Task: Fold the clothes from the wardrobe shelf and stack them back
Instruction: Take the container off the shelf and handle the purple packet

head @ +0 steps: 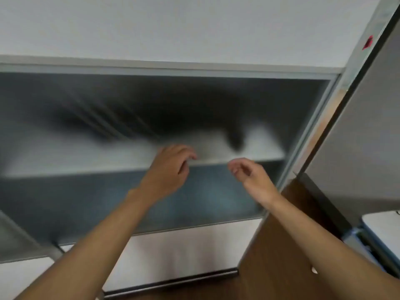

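A dark heap of clothes (134, 120), blurred by motion, lies at the back of the pale wardrobe shelf (65, 156). My left hand (171, 167) is raised in front of the shelf's front edge, fingers loosely curled and holding nothing. Just to its right, my right hand (249, 172) hangs in the air below the shelf edge, fingers also loosely bent and empty. Neither hand touches the clothes.
The open wardrobe door (357, 131) stands at the right, its brown edge (281, 245) close to my right forearm. A lower compartment (194, 202) lies under the shelf, and a white drawer front (184, 252) below that. The whole view is blurred.
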A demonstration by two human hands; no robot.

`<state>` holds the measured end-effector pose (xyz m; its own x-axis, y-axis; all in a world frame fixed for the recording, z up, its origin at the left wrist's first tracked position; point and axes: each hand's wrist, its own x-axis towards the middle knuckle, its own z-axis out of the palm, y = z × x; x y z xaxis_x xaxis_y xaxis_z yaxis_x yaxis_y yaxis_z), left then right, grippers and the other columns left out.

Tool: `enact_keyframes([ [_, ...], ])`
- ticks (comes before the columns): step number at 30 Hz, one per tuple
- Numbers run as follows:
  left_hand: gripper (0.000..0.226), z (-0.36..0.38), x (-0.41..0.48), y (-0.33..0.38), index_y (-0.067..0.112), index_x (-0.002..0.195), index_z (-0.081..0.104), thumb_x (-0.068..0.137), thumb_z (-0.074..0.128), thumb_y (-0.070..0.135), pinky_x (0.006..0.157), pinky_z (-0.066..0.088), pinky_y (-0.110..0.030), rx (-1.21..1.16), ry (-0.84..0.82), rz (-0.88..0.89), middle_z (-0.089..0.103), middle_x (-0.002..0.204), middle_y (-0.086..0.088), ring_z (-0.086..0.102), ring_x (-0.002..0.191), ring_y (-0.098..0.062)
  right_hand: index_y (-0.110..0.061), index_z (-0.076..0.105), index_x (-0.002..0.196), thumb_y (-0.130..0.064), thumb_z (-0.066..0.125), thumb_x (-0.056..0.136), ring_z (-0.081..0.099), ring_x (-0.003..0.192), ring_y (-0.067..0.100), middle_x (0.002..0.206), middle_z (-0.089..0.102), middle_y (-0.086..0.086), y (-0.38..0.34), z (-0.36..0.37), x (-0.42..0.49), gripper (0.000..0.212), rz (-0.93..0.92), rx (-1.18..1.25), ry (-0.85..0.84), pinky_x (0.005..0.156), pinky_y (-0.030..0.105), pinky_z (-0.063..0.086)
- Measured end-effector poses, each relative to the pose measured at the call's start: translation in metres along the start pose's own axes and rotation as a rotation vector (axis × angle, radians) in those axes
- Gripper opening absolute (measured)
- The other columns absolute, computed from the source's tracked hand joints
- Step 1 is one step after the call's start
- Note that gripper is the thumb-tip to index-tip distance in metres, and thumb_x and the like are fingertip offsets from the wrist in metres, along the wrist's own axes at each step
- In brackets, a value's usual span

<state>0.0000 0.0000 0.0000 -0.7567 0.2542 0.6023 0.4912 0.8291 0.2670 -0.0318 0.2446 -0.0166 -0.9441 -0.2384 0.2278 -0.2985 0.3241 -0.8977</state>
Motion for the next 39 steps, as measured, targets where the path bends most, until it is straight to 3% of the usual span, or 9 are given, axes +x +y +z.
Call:
enact_keyframes([
  [4,0.031,-0.018,0.059,0.025,0.018,0.113,0.068,0.085,0.056,0.014,0.103,0.028,-0.043,0.291,0.120,0.178,0.059,0.135,-0.001,0.048,0.129,-0.026,-0.006,0.061,0.116,0.007,0.053,0.093,0.059,0.095,0.017,0.105,0.065,0.010,-0.007,-0.041,0.034,0.028,0.014,0.059,0.259,0.085,0.028,0.046],
  [9,0.070,-0.010,0.125,0.048,0.020,0.150,0.035,0.090,0.063,0.040,0.119,0.017,-0.058,0.626,0.054,0.159,0.024,0.162,-0.010,0.018,0.151,-0.032,-0.011,0.042,0.141,-0.013,0.059,0.093,0.048,0.125,0.022,0.143,0.046,0.011,0.009,-0.118,0.081,0.051,0.191,0.112,0.696,0.090,0.011,0.031],
  [13,0.104,0.015,0.138,0.050,0.024,0.159,0.000,0.085,0.065,0.056,0.121,0.002,-0.060,0.767,-0.041,0.064,-0.008,0.167,-0.009,-0.007,0.152,-0.038,-0.019,0.031,0.149,-0.025,0.057,0.093,0.044,0.132,0.031,0.148,0.041,0.010,0.026,-0.163,0.110,0.063,0.359,0.168,0.723,0.112,0.046,0.038],
  [17,0.120,0.030,0.136,0.043,0.027,0.156,-0.019,0.081,0.070,0.056,0.117,-0.010,-0.057,0.816,-0.051,-0.005,-0.025,0.163,-0.007,-0.019,0.150,-0.039,-0.019,0.035,0.147,-0.020,0.058,0.094,0.048,0.129,0.029,0.143,0.047,0.010,0.040,-0.170,0.121,0.058,0.303,0.184,0.741,0.109,0.044,0.041],
  [21,0.123,0.029,0.137,0.040,0.028,0.156,-0.018,0.079,0.074,0.054,0.115,-0.014,-0.057,0.831,-0.071,-0.034,-0.025,0.163,-0.006,-0.021,0.149,-0.038,-0.021,0.041,0.143,-0.013,0.061,0.086,0.047,0.127,0.026,0.139,0.047,0.008,0.050,-0.169,0.119,0.061,0.254,0.189,0.769,0.109,0.046,0.043],
  [27,0.113,0.025,0.120,0.037,0.027,0.157,-0.012,0.083,0.071,0.043,0.117,-0.006,-0.061,0.834,-0.056,-0.079,-0.021,0.165,-0.006,-0.016,0.150,-0.039,-0.020,0.030,0.151,-0.003,0.058,0.086,0.042,0.133,0.027,0.148,0.040,0.008,0.053,-0.164,0.111,0.072,0.204,0.239,0.593,0.113,0.049,0.038],
  [33,0.105,0.020,0.096,0.045,0.022,0.158,0.013,0.073,0.074,0.023,0.115,0.017,-0.063,0.754,-0.021,-0.177,-0.004,0.167,-0.009,-0.002,0.152,-0.040,-0.016,0.032,0.151,0.005,0.052,0.084,0.042,0.137,0.026,0.149,0.043,0.009,0.051,-0.140,0.099,0.073,0.111,0.276,0.430,0.114,0.051,0.038],
  [35,0.094,0.021,0.091,0.050,0.019,0.152,0.029,0.069,0.074,0.020,0.107,0.029,-0.058,0.735,-0.008,-0.137,0.011,0.166,-0.009,0.016,0.148,-0.036,-0.019,0.037,0.149,0.003,0.056,0.087,0.049,0.130,0.020,0.143,0.049,0.004,0.048,-0.129,0.094,0.069,0.053,0.260,0.371,0.111,0.045,0.043],
  [39,0.067,0.027,0.098,0.061,0.014,0.140,0.046,0.076,0.065,0.019,0.092,0.040,-0.045,0.632,-0.011,-0.027,0.049,0.143,-0.009,0.050,0.121,-0.033,-0.022,0.046,0.142,0.001,0.065,0.088,0.056,0.114,-0.006,0.123,0.059,-0.017,0.046,-0.114,0.086,0.062,-0.090,0.209,0.226,0.090,0.008,0.046],
])
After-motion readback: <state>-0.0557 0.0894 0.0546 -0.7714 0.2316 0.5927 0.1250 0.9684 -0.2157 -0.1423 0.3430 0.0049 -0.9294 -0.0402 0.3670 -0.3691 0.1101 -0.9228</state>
